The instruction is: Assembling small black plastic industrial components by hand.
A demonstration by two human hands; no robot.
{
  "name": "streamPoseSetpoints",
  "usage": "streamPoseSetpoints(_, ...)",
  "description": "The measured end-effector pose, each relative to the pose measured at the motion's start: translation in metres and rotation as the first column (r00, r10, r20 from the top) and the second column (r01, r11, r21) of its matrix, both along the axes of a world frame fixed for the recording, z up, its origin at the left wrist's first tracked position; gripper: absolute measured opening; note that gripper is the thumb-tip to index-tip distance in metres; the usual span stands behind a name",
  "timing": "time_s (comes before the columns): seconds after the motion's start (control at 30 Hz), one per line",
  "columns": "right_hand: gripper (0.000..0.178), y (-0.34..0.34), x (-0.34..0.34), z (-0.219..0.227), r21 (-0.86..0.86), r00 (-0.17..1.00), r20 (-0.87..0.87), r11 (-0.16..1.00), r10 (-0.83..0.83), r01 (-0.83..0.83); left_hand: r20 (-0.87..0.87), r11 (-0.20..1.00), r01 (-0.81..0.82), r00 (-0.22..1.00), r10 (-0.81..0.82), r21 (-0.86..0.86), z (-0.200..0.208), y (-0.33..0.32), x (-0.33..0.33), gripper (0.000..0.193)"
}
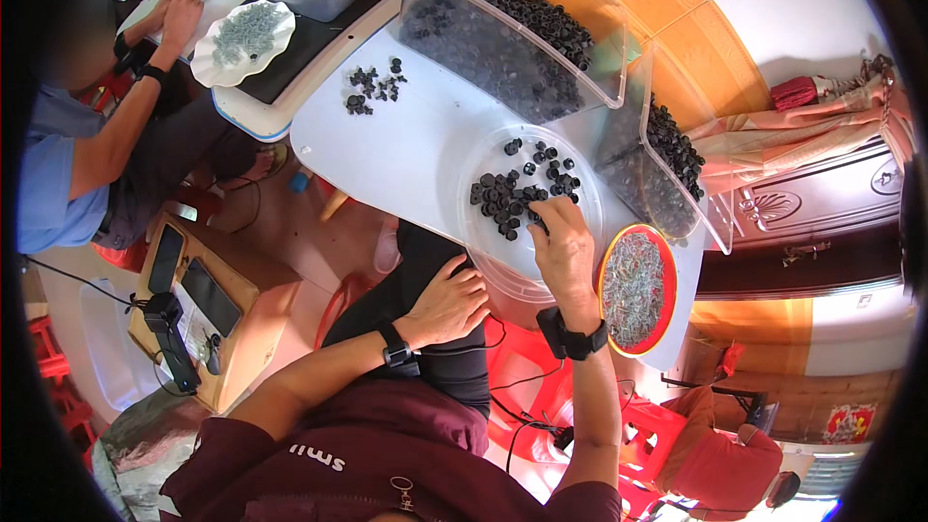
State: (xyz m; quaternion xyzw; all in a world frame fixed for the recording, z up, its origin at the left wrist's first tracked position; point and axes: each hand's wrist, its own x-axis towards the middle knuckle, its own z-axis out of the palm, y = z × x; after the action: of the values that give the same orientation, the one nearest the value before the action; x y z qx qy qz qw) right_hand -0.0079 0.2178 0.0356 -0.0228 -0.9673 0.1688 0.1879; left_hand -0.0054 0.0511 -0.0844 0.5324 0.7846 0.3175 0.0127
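Note:
My right hand (565, 249) reaches over a round transparent tray (472, 244), fingers pinched on a small black plastic part (537, 223) at the edge of a pile. That pile of black parts (501, 201) lies in the tray, with a looser group of black parts (553, 170) beyond it. On my dark-trousered thigh, my left hand (447, 305) rests flat with its fingers slightly apart, holding nothing. To the right of my right hand sits a red and yellow oval dish (669, 280) full of thin, silvery pieces, too small to name.
Two transparent bins (503, 63) (646, 150) of black parts line the white table's (333, 150) far side. A small cluster of black parts (375, 87) lies toward the left. A co-worker (92, 150) sits at left by a white scalloped dish (205, 68). A cardboard box (253, 304) carries phones.

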Motion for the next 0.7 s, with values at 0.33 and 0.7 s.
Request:
streamPoseSetpoints(0.33, 0.022, 0.007, 0.002, -0.016, -0.191, 0.999, -0.023, 0.981, -0.040, 0.035, 0.031, 0.998, -0.008, 0.999, 0.007, 0.058, -0.003, -0.004, 0.001, 0.021)
streamPoseSetpoints(0.7, 0.020, -0.006, 0.029, -0.004, -0.621, 0.989, -0.067, 0.782, -0.132, 0.062, 0.849, 0.915, -0.083, 0.414, -0.328, 0.394, 0.095, -0.037, -0.036, 0.019)
